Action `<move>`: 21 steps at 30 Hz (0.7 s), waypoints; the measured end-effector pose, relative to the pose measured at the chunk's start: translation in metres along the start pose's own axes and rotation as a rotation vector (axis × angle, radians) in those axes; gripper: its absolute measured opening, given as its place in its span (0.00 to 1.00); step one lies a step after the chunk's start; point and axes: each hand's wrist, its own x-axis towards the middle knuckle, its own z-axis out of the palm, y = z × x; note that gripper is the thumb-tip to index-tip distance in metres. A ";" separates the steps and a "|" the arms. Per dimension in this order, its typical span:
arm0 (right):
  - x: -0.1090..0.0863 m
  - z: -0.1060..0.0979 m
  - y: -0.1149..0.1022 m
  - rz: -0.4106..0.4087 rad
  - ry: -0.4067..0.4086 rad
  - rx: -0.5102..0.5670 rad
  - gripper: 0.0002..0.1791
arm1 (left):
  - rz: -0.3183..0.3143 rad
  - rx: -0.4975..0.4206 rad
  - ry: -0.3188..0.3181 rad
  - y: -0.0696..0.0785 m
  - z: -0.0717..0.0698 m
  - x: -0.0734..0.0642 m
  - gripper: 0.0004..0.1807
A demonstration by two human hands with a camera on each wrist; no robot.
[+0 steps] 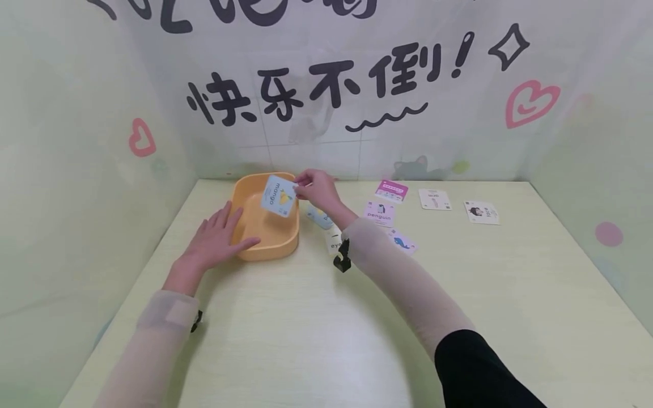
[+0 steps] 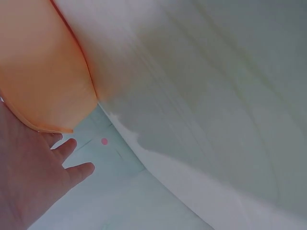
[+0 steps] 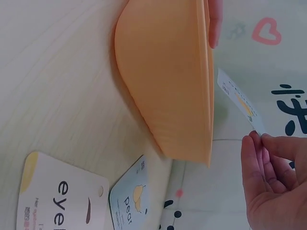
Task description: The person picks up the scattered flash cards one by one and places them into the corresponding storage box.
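My right hand (image 1: 318,191) pinches the edge of a light-blue mango card (image 1: 278,196) and holds it above an orange bin (image 1: 270,252). In the right wrist view the same card (image 3: 240,100) tilts in the air, its corner between thumb and fingers. My left hand (image 1: 216,235) rests on the bin's near-left rim, fingers spread and fairly straight. The left wrist view shows that hand (image 2: 33,167) against the bin's wall (image 2: 57,76). A pear card (image 3: 132,199) and an eye card (image 3: 62,196) lie on the table beside the bin, partly hidden by my right arm in the head view.
Right of my arm lie a penguin card (image 1: 380,213), a whale card (image 1: 402,241), a magenta card (image 1: 391,191), an arm card (image 1: 435,199) and a face card (image 1: 482,212). A printed curtain (image 1: 316,124) stands behind the table (image 1: 285,340).
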 end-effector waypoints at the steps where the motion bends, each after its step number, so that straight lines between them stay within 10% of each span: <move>1: 0.003 0.002 0.000 0.007 0.006 -0.001 0.13 | -0.001 0.000 -0.001 0.000 0.000 0.000 0.60; 21: 0.020 0.028 0.004 0.039 0.037 -0.121 0.10 | -0.023 0.007 -0.026 0.003 -0.002 -0.002 0.59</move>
